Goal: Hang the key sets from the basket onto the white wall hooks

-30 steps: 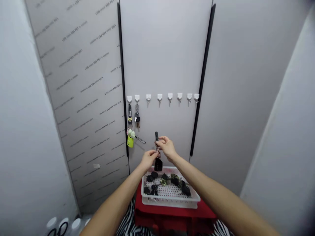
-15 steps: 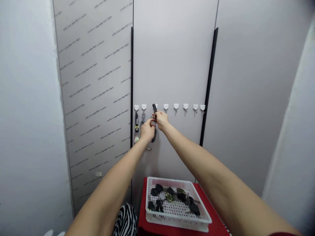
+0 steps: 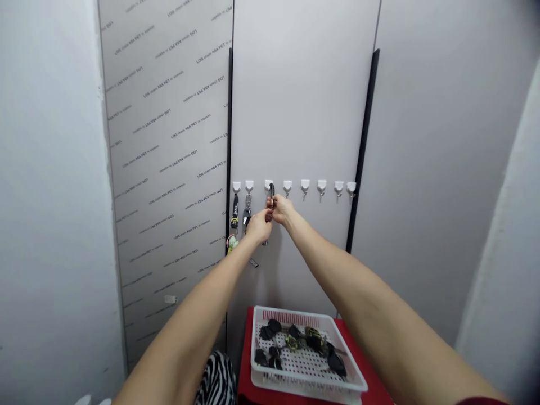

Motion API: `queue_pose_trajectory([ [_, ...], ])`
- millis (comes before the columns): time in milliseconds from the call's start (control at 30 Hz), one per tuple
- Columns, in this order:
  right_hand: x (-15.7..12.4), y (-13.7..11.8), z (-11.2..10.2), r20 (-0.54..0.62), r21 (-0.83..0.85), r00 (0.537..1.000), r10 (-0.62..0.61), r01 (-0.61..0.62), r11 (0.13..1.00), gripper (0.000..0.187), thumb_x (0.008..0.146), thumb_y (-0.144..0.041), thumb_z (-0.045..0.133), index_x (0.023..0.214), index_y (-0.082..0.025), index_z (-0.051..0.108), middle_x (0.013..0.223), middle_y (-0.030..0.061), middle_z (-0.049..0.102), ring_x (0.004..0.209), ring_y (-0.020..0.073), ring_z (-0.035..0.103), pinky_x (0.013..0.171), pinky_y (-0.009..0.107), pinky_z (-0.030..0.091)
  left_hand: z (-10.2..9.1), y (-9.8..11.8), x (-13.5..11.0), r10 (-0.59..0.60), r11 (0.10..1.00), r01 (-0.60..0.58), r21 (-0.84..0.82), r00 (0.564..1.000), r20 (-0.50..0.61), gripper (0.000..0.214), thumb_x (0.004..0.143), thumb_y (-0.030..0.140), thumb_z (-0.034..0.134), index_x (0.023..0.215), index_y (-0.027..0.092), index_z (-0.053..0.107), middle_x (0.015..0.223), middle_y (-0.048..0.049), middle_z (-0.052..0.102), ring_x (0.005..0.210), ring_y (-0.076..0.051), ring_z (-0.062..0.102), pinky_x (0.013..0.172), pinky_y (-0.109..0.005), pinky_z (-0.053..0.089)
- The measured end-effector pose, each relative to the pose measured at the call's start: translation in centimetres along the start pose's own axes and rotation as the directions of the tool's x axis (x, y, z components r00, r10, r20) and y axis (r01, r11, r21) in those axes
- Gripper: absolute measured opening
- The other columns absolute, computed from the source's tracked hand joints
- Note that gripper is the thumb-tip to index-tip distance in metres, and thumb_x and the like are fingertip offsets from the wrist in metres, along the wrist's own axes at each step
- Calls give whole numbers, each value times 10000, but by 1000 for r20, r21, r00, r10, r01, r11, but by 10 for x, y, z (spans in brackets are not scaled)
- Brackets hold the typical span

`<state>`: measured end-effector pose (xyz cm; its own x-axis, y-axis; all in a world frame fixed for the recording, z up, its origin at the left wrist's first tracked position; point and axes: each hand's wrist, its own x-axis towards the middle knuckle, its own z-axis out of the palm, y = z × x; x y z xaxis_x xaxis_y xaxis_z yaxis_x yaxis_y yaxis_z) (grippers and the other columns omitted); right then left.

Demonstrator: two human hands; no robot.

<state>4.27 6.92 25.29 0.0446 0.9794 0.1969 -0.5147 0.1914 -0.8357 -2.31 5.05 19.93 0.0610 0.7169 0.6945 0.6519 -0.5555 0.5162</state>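
A black strap keychain [image 3: 270, 192] hangs against the door with its long axis running 12 to 6 o'clock, loop up at the third white hook [image 3: 269, 184], pinched by the right hand [image 3: 282, 209] at 3 o'clock and the left hand [image 3: 258, 226] at 8 o'clock.

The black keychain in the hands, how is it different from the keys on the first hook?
The black keychain is gripped by the left hand and right hand at the third hook; the keys on the first hook hang free. Those carry a pale charm; the black keychain shows none. Both have black straps.
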Motion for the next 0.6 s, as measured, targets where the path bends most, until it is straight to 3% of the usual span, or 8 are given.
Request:
queue_pose_trajectory([
  [233, -5, -1, 2, 65, -79, 995, -82, 87, 993, 172, 686, -160, 412, 521, -144, 364, 375, -67, 402, 321, 26, 348, 328, 138, 259, 0, 6, -8, -6, 1000, 6, -30, 1000, 4, 400, 584, 85, 412, 976, 159, 433, 850, -34, 560, 778, -126, 493, 688, -233, 376],
  [600, 8, 8, -6, -77, -326, 996, 41, -64, 943, 195, 706, -185, 388, 518, -135, 377, 359, -45, 403, 306, 44, 359, 300, 151, 247, 3, 0, -10, 9, 1000, -8, -12, 997, 83, 334, 591, 80, 410, 911, 152, 471, 853, -28, 563, 775, -104, 498, 706, -212, 372],
])
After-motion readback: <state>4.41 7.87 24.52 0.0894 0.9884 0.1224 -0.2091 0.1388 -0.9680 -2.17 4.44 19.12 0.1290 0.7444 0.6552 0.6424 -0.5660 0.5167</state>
